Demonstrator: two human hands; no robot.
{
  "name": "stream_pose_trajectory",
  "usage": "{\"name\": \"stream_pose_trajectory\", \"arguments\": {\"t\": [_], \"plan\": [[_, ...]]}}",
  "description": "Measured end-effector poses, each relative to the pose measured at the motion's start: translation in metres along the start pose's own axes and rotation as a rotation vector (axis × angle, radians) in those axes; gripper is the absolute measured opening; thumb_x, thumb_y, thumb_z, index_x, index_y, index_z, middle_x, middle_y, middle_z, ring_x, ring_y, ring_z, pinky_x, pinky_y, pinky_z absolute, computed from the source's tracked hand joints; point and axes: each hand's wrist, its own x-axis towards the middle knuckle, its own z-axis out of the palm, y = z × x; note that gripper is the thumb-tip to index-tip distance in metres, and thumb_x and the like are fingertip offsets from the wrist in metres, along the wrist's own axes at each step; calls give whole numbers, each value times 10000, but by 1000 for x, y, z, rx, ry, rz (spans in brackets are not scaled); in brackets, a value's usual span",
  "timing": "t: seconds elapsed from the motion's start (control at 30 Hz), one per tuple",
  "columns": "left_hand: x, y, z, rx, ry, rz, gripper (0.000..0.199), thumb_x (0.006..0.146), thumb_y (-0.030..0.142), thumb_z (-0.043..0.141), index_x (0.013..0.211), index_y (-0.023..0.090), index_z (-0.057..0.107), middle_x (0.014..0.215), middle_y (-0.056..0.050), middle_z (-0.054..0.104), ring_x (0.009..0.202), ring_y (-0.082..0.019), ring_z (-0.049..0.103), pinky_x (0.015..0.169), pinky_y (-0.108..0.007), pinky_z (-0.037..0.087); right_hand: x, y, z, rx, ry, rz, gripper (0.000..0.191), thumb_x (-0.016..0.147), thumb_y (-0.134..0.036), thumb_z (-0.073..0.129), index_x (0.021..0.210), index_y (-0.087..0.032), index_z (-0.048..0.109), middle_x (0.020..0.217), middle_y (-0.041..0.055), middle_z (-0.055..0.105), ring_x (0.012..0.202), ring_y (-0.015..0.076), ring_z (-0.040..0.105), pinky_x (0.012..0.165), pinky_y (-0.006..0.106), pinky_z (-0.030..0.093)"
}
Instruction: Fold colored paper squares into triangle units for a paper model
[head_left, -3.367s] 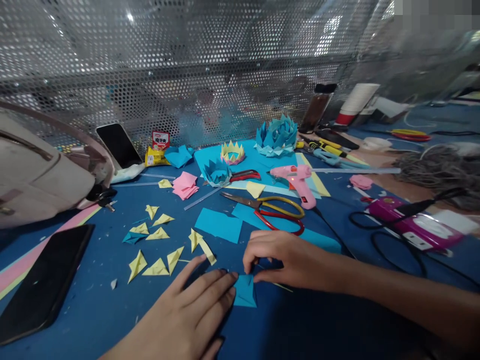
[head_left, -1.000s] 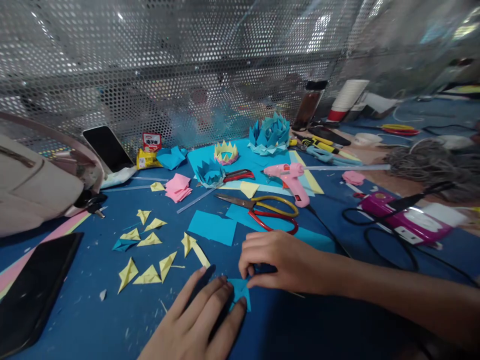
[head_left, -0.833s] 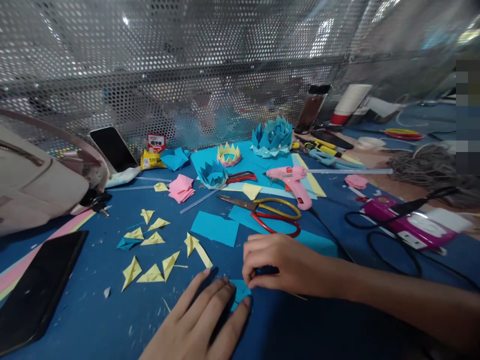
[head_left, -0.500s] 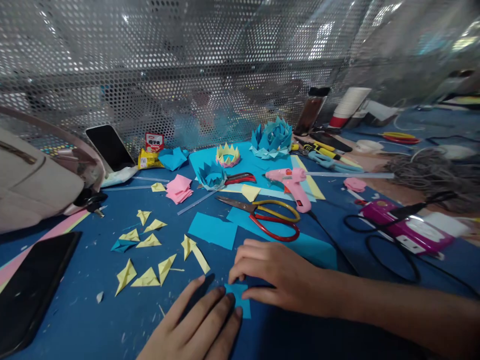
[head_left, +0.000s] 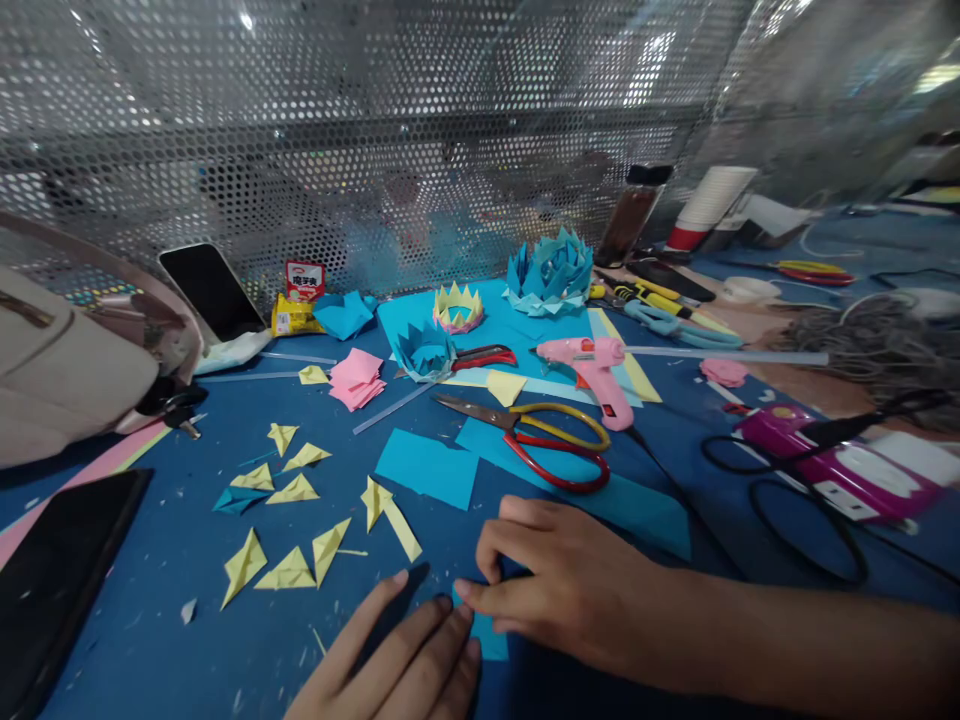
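Note:
A small piece of blue paper (head_left: pixel 491 642) lies on the table between my hands, partly hidden under the fingers. My left hand (head_left: pixel 397 655) is flat with its fingers stretched, the fingertips pressing on the paper's left side. My right hand (head_left: pixel 559 580) has its fingers curled, and its fingertips grip the paper near its upper left edge. Just beyond are a larger blue paper rectangle (head_left: pixel 426 468) and scissors (head_left: pixel 536 425) with one yellow and one red handle. Several folded yellow paper pieces (head_left: pixel 292 570) lie to the left.
Farther back are a pink glue gun (head_left: pixel 589 368), a blue paper lotus (head_left: pixel 550 275), a yellow paper crown shape (head_left: pixel 457 308) and pink paper squares (head_left: pixel 357 378). A black phone (head_left: pixel 75 570) lies at left near a bag (head_left: pixel 67 370). A magenta power strip (head_left: pixel 840 465) with cables is at right.
My right hand has shifted slightly down, its fingertips now at the paper's upper left edge beside my left fingers. My left hand stays flat on the paper. The view has shifted slightly.

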Motion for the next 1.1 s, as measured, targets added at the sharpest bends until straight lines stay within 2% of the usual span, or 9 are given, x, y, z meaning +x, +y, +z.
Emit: {"name": "stream_pose_trajectory", "arguments": {"t": [0.1, 0.23, 0.33, 0.5, 0.63, 0.73, 0.9, 1.1], "plan": [[0, -2, 0, -6, -9, 20, 424, 1104, 197, 294, 1225, 236, 698, 1275, 51, 689, 1193, -123, 615, 1253, -492, 63, -2, 4, -3, 80, 24, -5, 221, 1002, -338, 588, 1161, -221, 688, 1021, 41, 640, 891, 184, 508, 791, 311, 387], [-1, -2, -1, 6, -25, 31, 392, 1103, 232, 321, 1255, 237, 683, 1301, 34, 678, 1217, -140, 609, 1251, -507, 67, -4, 13, 1, 125, 153, -21, 342, 1038, -448, 489, 1174, -210, 694, 978, 50, 651, 863, 184, 515, 753, 313, 379], [-1, -1, -3, 5, -39, 38, 384, 1102, 282, 332, 1275, 248, 673, 1318, 16, 670, 1231, -152, 605, 1252, -506, 66, -3, 16, 6, 141, 168, -22, 420, 1006, -537, 505, 1155, -189, 687, 964, 52, 671, 853, 186, 522, 742, 313, 382], [0, -1, -6, -6, -32, 10, 396, 1095, 368, 346, 1277, 246, 676, 1316, -17, 670, 1237, -174, 606, 1256, -501, 58, 2, 14, 10, 175, 177, -14, 264, 961, -425, 641, 1029, -173, 683, 916, 33, 691, 820, 174, 530, 713, 297, 375], [-1, 0, -6, -11, -16, 6, 403, 1090, 389, 355, 1278, 233, 677, 1284, -17, 685, 1210, -188, 613, 1259, -508, 47, 9, 9, 7, 231, 173, 82, 87, 950, -245, 637, 921, -176, 680, 816, 4, 674, 780, 152, 535, 687, 271, 367], [-2, 2, -6, -1, -12, -3, 392, 1082, 396, 386, 1290, 222, 668, 1307, -47, 675, 1219, -206, 605, 1258, -515, 51, 12, 7, 6, 268, 160, 140, 103, 938, -141, 611, 872, -176, 682, 799, -2, 676, 783, 140, 552, 697, 254, 378], [-3, 5, -5, 6, -13, -9, 394, 1070, 428, 404, 1282, 226, 667, 1314, -77, 672, 1232, -232, 600, 1250, -532, 54, 13, 7, 6, 283, 156, 169, 31, 918, -187, 683, 900, -185, 708, 853, 0, 707, 823, 146, 582, 718, 254, 398], [-4, 5, -4, 8, -21, -14, 386, 1083, 392, 371, 1276, 232, 664, 1327, -85, 662, 1235, -228, 600, 1247, -529, 55, 11, 7, 7, 247, 167, 141, 58, 921, -175, 676, 871, -186, 703, 873, 3, 706, 833, 145, 594, 728, 255, 410]]}}
